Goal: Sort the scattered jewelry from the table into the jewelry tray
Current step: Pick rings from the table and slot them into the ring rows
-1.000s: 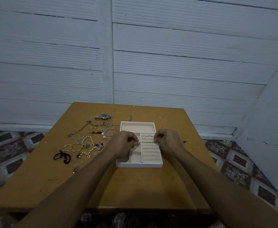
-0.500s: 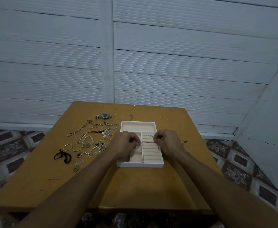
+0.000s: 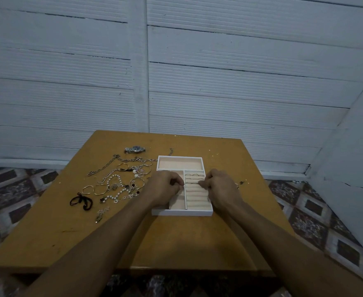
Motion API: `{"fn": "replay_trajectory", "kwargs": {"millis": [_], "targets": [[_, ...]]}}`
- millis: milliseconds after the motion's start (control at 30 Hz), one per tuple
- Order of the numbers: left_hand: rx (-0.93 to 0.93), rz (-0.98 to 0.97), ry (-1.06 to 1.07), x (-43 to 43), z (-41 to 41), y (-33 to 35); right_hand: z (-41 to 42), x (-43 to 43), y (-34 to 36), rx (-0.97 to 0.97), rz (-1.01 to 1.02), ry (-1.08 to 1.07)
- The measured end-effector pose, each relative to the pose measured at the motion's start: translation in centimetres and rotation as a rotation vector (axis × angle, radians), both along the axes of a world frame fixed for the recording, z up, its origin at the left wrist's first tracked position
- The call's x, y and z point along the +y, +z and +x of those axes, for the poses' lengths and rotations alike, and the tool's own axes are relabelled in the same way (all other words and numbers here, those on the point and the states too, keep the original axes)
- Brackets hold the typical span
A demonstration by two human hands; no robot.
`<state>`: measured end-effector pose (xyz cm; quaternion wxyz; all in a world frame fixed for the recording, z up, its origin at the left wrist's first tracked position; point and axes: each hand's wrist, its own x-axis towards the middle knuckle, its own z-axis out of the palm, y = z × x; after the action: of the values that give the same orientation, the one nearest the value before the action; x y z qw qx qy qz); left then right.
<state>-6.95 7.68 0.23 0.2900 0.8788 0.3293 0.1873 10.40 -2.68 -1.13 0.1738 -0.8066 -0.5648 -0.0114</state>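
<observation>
**Both hands over the tray, jewelry heaped to the left**

The person's two bare forearms reach in from the near edge of the yellow-brown surface (image 3: 176, 243). The left hand (image 3: 164, 188) and right hand (image 3: 220, 187) sit knuckles-up over the white jewelry tray (image 3: 181, 212), close together but not touching. Each has its fingers curled in and the tips drawn together as if pinching. From where I stand I cannot tell whether either one holds a piece; anything between the fingertips is too fine to make out.

The tray sits right of centre on the surface, lined in pale peach. It has one wide compartment across the far end, a narrow one near left, and a block of padded rolls near right. A few rings (image 3: 194, 175) sit in the farthest rolls, just beyond the fingertips.

The scattered jewelry (image 3: 120, 181) lies left of the tray: chains, bangles and a pearl strand (image 3: 116, 189) tangled together. A wristwatch (image 3: 134, 149) lies at the far side of the heap, and a black cord (image 3: 81, 201) at its near left. A short chain (image 3: 171, 151) lies just behind the tray's far left corner.
</observation>
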Motion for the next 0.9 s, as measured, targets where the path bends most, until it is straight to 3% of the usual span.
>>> {"fn": "replay_trajectory", "kwargs": {"millis": [267,500,667,767,900], "targets": [[-0.015,-0.008,0.034,0.3,0.5,-0.1,-0.2,-0.3,0.2,-0.109,-0.085,0.028],[-0.059,0.021,0.101,0.0,1.8,0.0,0.6,-0.8,0.8,0.187,0.026,-0.011],[-0.095,-0.030,0.075,-0.4,2.9,-0.5,2.0,-2.4,1.5,0.432,0.166,-0.178],[-0.107,-0.049,0.064,-0.6,3.3,-1.0,3.3,-3.5,1.5,0.429,0.186,-0.224],[-0.027,0.077,0.049,-0.7,3.3,-1.3,4.4,-4.8,1.2,0.374,0.151,-0.249]]}}
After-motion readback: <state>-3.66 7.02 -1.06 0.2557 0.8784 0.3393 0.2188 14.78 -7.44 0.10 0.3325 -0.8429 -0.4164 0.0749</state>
